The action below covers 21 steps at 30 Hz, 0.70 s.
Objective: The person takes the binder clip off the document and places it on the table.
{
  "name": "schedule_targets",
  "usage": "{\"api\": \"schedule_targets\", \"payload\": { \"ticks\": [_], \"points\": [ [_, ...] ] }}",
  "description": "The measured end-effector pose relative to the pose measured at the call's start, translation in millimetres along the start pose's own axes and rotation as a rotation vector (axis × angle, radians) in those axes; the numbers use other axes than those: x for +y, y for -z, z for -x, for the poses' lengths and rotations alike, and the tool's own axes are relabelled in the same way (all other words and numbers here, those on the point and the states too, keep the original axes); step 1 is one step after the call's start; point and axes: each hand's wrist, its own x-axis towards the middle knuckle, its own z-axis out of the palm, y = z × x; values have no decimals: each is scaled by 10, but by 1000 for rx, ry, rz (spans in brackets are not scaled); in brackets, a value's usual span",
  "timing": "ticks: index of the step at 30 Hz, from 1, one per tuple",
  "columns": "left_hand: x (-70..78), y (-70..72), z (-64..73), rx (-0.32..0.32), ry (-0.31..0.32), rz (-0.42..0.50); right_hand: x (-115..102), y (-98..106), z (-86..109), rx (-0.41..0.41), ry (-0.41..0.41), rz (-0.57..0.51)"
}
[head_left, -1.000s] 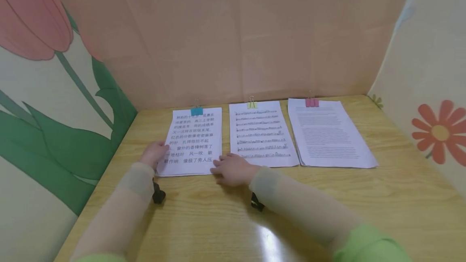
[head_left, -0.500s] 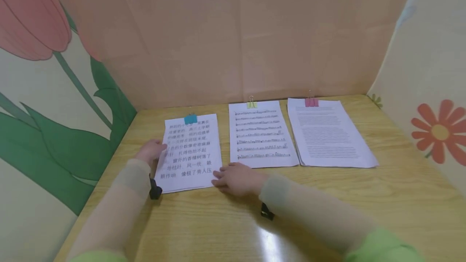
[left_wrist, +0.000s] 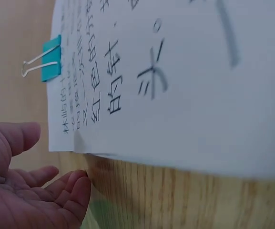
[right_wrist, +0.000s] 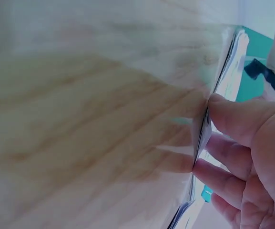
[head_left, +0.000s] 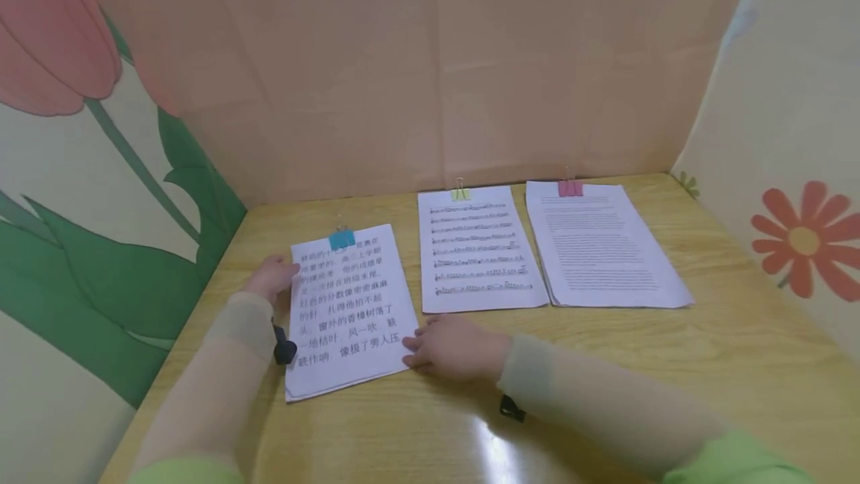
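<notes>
A stack of printed paper (head_left: 343, 312) with large characters lies slightly turned on the table, a teal binder clip (head_left: 342, 239) on its top edge. Beside its left edge is my left hand (head_left: 271, 278); in the left wrist view a teal binder clip (left_wrist: 51, 58) shows past the thumb. That hand's thumb and loosely curled fingers (left_wrist: 77, 188) have nothing between them. At the lower right edge of the stack, my right hand (head_left: 460, 347) holds the sheets with its fingertips. The right wrist view has its thumb and fingers (right_wrist: 220, 174) at the sheets' edge.
Sheet music (head_left: 480, 252) with a yellow binder clip (head_left: 460, 194) lies right of the stack. Further right is a text stack (head_left: 605, 249) with a pink binder clip (head_left: 570, 188). Walls enclose the wooden table (head_left: 605, 372) at the back and sides.
The teal-clipped stack has slid toward me and turned slightly. My right hand has moved with it, nearer and to the right. The left hand has shifted little; the other two stacks lie still.
</notes>
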Motion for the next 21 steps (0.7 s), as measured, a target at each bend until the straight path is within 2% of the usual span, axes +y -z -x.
{"api": "schedule_targets", "payload": {
  "ticks": [4, 8, 12, 17, 21],
  "points": [
    [-18, -4, -61, 42, 25, 40, -12, -45, 61, 23, 13, -17],
    [-30, -7, -114, 66, 30, 40, -12, -115, 111, 35, 30, -7],
    [-33, -19, -142, 78, 41, 62, -27, -135, 163, 29, 63, 12],
    [-42, -46, -107, 89, 24, 86, -67, -104, 187, 12, 57, -7],
    [-70, -68, -123, 73, 11, 111, -81, -86, 193, 7, 44, -12]
  ]
}}
